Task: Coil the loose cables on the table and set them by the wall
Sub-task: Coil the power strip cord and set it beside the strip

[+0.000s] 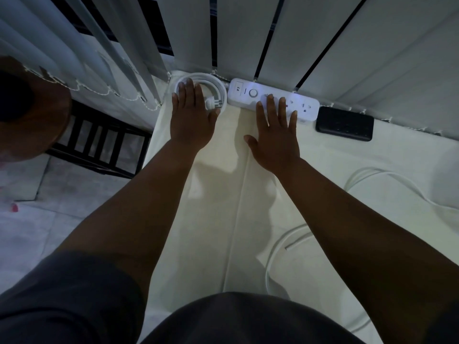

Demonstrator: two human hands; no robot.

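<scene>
Two hands out over the table [223, 199], both arms stretched nearly straight toward the wall. Left hand [191, 117]: fingers straight and close together, laid flat on top of the coiled white cable [218, 91], thumb out to the side by the plug ends. Right hand [274, 142]: fingers spread, tips resting on the near edge of the white power strip [244, 91], palm down over the cloth. Neither curled round anything.

Coil in the far left corner of the table, at the foot of the vertical blinds [248, 33], just beside the strip's left end. Right of the strip, along the same far edge, a flat black box [345, 124]. More loose white cables [285, 238] lying uncoiled on the cream cloth, near the right forearm. Past the table's left edge, a black slatted rack [99, 147] on a pale tiled floor [37, 219], and a round brown wooden shape [44, 115], too dark to identify. Dim light throughout.
</scene>
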